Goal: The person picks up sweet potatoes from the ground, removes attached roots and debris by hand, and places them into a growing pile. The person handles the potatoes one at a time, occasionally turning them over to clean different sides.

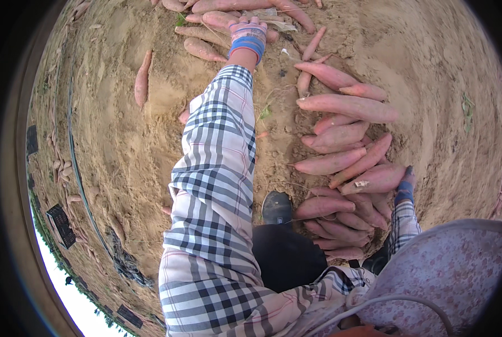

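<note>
My left hand (247,36), in a dirty glove with a blue cuff, reaches far forward onto a heap of sweet potatoes (219,19). Its fingers bend over the tubers, and their tips are hidden. At the right, my right hand (407,182), gloved too, holds the right end of a large sweet potato (375,179) with a pale scar near its other end. Most of that palm is behind the tuber. Beneath and beside it runs a long row of pink sweet potatoes (347,105), lying mostly crosswise on the sandy soil (436,139).
My dark shoe (277,208) stands left of the row. A single sweet potato (142,80) lies farther left. Beyond are a thin hose (75,156), black plastic film (126,261) and black crates (60,226). A flowered hat brim (440,269) covers the lower right.
</note>
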Demonstrator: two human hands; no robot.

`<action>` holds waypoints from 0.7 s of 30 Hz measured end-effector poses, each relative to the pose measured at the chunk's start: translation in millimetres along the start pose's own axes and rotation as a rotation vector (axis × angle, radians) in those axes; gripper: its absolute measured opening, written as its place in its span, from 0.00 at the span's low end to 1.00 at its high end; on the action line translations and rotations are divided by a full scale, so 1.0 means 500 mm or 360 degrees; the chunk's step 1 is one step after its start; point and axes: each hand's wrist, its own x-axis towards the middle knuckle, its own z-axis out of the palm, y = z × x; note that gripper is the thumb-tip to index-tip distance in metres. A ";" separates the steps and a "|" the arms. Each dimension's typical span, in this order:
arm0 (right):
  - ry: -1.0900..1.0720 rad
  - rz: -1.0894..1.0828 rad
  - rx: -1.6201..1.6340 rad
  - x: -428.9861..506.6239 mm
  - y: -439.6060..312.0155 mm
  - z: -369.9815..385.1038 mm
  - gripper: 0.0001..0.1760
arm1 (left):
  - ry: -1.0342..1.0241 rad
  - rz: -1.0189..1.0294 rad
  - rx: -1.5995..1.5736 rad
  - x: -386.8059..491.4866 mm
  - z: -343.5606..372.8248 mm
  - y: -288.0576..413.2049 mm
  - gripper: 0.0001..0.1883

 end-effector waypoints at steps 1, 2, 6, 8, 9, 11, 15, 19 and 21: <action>-0.0037 0.0011 0.0068 -0.010 -0.007 0.007 0.36 | -0.0075 0.0007 0.0028 -0.008 -0.016 0.003 0.19; -0.0073 0.0022 0.0135 -0.020 -0.014 0.014 0.36 | -0.0098 0.0013 0.0046 -0.016 -0.022 0.004 0.17; -0.0025 -0.0019 -0.0137 -0.039 -0.041 0.021 0.38 | -0.0059 0.0266 0.0169 -0.058 0.033 -0.012 0.16; 0.0040 -0.0037 -0.0321 -0.025 -0.033 0.007 0.38 | 0.0054 0.0446 0.0153 -0.102 0.046 -0.003 0.18; 0.0030 -0.0005 -0.0204 -0.026 -0.034 0.014 0.38 | 0.0100 0.0531 0.0163 -0.131 0.056 -0.008 0.19; 0.0024 0.0066 0.0016 -0.029 -0.031 0.011 0.39 | 0.0252 0.0639 0.0101 -0.190 0.104 -0.006 0.19; -0.0009 0.0023 -0.0308 -0.050 -0.062 0.016 0.40 | 0.0498 0.0693 -0.0497 -0.321 0.177 -0.016 0.19; -0.0116 0.0031 -0.0158 -0.062 -0.086 -0.003 0.39 | 0.0923 0.0256 -0.1374 -0.382 0.167 0.014 0.21; -0.0100 0.0024 -0.0256 -0.073 -0.099 -0.003 0.39 | 0.0961 -0.0127 -0.1749 -0.386 0.121 0.027 0.23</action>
